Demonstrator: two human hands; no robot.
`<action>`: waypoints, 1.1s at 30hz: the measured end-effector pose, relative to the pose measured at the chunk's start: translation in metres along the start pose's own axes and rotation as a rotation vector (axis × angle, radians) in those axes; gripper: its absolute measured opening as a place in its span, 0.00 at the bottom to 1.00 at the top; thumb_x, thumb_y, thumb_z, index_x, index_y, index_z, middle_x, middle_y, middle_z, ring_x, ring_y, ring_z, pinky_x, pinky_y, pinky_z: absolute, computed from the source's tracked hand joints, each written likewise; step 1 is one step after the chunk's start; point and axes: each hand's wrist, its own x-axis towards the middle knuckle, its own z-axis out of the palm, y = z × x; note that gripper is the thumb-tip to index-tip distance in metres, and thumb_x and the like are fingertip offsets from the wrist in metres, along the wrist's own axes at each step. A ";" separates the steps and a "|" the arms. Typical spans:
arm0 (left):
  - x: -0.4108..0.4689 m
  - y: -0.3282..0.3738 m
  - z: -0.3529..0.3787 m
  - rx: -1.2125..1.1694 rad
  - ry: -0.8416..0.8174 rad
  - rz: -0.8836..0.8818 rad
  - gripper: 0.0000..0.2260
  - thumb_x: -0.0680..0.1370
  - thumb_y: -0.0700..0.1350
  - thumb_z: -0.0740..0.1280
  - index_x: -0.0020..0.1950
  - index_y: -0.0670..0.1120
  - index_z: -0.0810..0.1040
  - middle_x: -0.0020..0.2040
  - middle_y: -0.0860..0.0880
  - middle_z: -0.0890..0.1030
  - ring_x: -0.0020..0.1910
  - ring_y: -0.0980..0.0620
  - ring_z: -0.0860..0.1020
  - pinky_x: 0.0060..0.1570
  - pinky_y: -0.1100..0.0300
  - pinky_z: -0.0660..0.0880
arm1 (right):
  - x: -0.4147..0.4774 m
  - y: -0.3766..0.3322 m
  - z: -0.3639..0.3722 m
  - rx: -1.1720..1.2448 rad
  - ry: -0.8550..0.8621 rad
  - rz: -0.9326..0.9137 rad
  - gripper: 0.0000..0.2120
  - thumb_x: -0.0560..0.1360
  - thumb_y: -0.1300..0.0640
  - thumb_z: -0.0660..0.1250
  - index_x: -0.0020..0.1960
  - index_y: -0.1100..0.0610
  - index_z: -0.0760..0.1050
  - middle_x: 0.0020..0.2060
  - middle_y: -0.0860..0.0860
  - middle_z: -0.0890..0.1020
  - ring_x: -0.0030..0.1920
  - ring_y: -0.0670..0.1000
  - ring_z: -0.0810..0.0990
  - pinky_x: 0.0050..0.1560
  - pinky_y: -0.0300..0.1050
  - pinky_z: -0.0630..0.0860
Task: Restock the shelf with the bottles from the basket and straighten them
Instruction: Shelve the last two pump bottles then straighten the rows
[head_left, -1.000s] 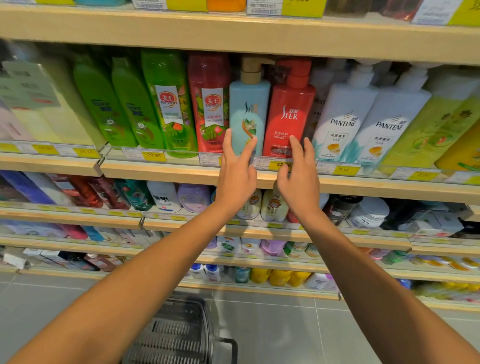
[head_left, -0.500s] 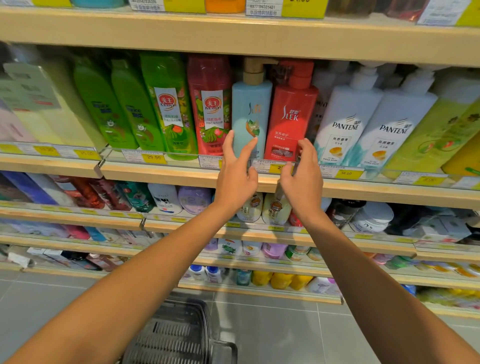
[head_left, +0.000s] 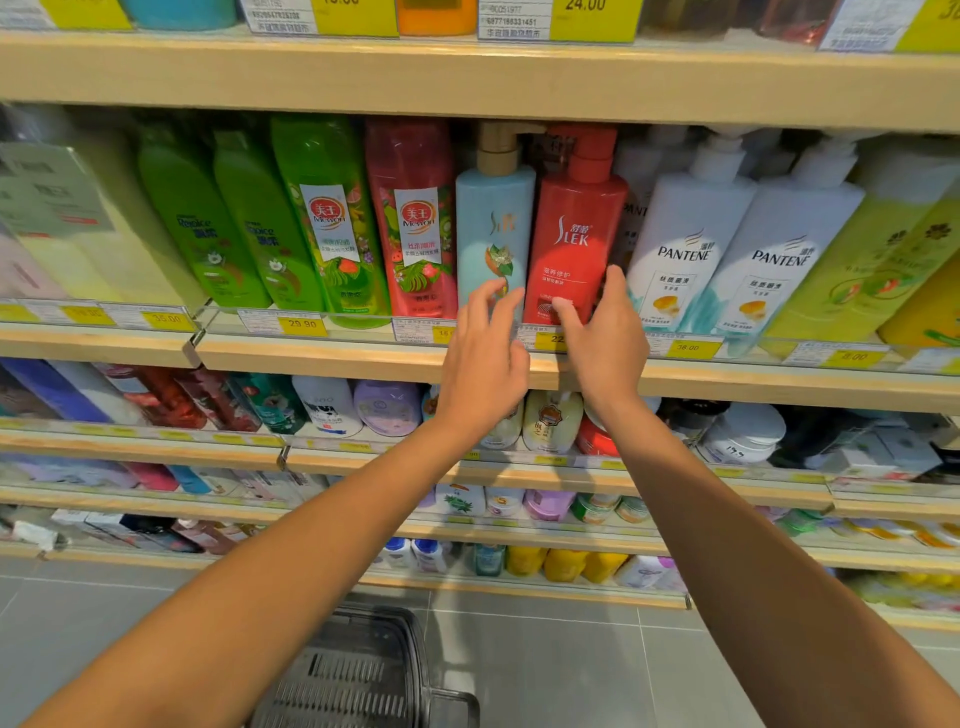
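Red SLEK bottle (head_left: 574, 234) stands upright on the shelf (head_left: 311, 359), second tier from the top of the view, pump top under the board above. It sits just beside the light blue pump bottle (head_left: 493, 223) on its left. The white PANTENE bottles (head_left: 685, 244) are on its right, leaning a bit. Right hand (head_left: 605, 343) holds the red SLEK bottle low down, with the thumb across the lower front label and the fingers (head_left: 615, 280) wrapped round its right edge. Left hand (head_left: 483, 358) is loose, fingers slightly bent and spread. Its fingertips (head_left: 491, 288) are on the lower front of the light blue pump bottle, not clamped round it. Both forearms reach up from the bottom of the view. Further left in the same row are a red Mewon bottle (head_left: 410, 223), a green Mewon bottle (head_left: 327, 218) and green Rejoice bottles (head_left: 200, 228). Yellow price tags (head_left: 301, 325) run along the shelf front. The dark basket (head_left: 358, 675) is on the grey tile floor (head_left: 545, 665) below, between the arms; its contents cannot be made out.
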 end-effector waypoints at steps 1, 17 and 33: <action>0.001 0.000 0.000 -0.012 0.018 -0.022 0.21 0.75 0.37 0.61 0.69 0.43 0.67 0.69 0.44 0.65 0.67 0.47 0.65 0.61 0.50 0.71 | 0.002 0.000 0.001 -0.001 -0.016 0.009 0.24 0.76 0.43 0.64 0.64 0.56 0.64 0.54 0.51 0.80 0.52 0.55 0.79 0.43 0.48 0.72; 0.018 0.025 0.019 -0.338 -0.141 -0.199 0.27 0.78 0.37 0.59 0.77 0.45 0.55 0.76 0.49 0.59 0.74 0.52 0.61 0.72 0.55 0.62 | 0.009 0.009 0.000 0.085 -0.066 0.008 0.23 0.76 0.48 0.65 0.66 0.54 0.63 0.57 0.51 0.80 0.55 0.55 0.79 0.50 0.54 0.76; 0.020 0.025 0.023 -0.395 -0.109 -0.224 0.27 0.78 0.37 0.59 0.76 0.45 0.57 0.74 0.49 0.61 0.70 0.55 0.65 0.64 0.63 0.66 | 0.005 0.007 -0.002 -0.039 0.034 -0.085 0.19 0.78 0.57 0.61 0.67 0.60 0.64 0.55 0.55 0.78 0.51 0.57 0.78 0.42 0.49 0.73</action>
